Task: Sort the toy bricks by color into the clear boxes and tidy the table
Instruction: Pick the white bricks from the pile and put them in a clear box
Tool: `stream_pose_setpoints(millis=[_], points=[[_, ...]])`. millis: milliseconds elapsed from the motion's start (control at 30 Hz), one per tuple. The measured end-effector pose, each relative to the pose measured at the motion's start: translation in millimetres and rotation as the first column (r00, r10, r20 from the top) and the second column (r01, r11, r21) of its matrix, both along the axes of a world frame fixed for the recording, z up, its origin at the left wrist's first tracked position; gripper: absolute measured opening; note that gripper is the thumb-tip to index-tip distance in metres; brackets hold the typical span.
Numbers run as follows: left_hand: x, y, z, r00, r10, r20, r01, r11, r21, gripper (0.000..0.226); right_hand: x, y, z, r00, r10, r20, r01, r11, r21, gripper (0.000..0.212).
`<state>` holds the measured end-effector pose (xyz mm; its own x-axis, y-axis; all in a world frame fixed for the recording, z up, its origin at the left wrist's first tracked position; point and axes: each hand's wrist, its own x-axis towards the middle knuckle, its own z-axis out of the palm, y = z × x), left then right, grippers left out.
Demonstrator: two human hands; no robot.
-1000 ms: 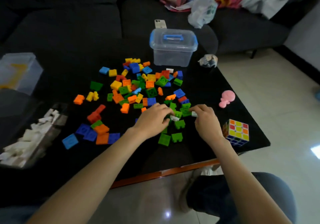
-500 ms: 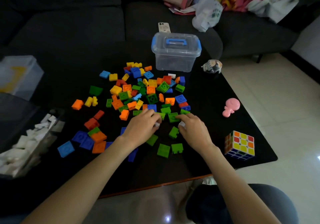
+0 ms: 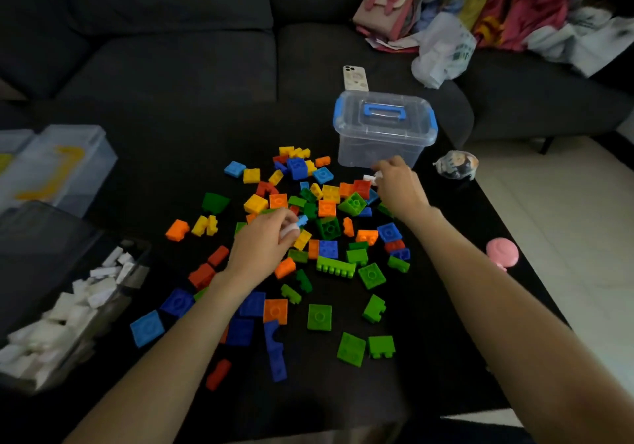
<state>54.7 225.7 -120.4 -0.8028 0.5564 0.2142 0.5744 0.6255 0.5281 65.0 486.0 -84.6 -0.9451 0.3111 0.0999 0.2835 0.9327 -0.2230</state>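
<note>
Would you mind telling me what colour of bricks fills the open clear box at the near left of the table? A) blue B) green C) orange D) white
D: the open clear box at the table's near left holds a heap of white bricks, while the green, orange and blue ones lie loose on the black table.

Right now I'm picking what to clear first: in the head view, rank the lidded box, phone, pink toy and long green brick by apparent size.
1. Lidded box
2. Phone, long green brick and pink toy: look alike, and distances differ, so unranked.
</note>
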Motion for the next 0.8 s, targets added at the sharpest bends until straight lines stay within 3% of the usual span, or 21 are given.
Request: stream_pose_setpoints(millis=[100,200,333,467,600,667,700,800], points=[[-11.2,0.3,-6.8,0.996,0.028,0.089,-0.029,0.999,0.018,0.019,-32.8,15.6,-11.6,0.98,-0.02,0.197,0.011,0.999,0.047,0.04],[-18.9,-1.2,-10.8,0.993,0.035,0.116,-0.037,0.999,0.018,0.021,-45.4,19.6,-16.9,0.962,0.015,0.272,-0.017,1.0,0.007,0.038],[-21.9,-8.4,-12.6,0.995,0.017,0.097,-0.021,0.999,0.035,0.019,-42.7,3.5,-24.8,0.966,0.128,0.224,-0.116,0.991,-0.066,0.029],[-18.8,-16.0,-12.2,0.996,-0.014,0.085,0.013,1.0,0.023,0.019,-30.1,-23.2,-34.1,0.944,0.259,0.204,-0.26,0.965,-0.023,0.025],[-13.4,-29.3,-1.4,0.997,-0.007,0.07,0.003,0.999,0.055,0.022,-13.2,-44.0,-22.6,0.968,0.209,0.136,-0.219,0.974,0.063,0.028],[-7.8,-44.1,10.7,0.999,0.024,0.031,-0.025,0.998,0.062,0.022,-0.7,-59.1,-7.9,0.984,0.179,0.004,-0.178,0.983,-0.052,0.024],[-3.6,-54.1,17.9,0.999,0.044,0.002,-0.044,0.998,0.052,0.021,6.1,-70.9,0.7,0.986,0.157,-0.058,-0.165,0.968,-0.187,0.023],[12.8,-100.0,36.1,0.987,0.131,-0.098,-0.128,0.991,0.037,0.013,23.6,-128.2,27.3,0.976,0.186,-0.116,-0.219,0.809,-0.546,0.019]])
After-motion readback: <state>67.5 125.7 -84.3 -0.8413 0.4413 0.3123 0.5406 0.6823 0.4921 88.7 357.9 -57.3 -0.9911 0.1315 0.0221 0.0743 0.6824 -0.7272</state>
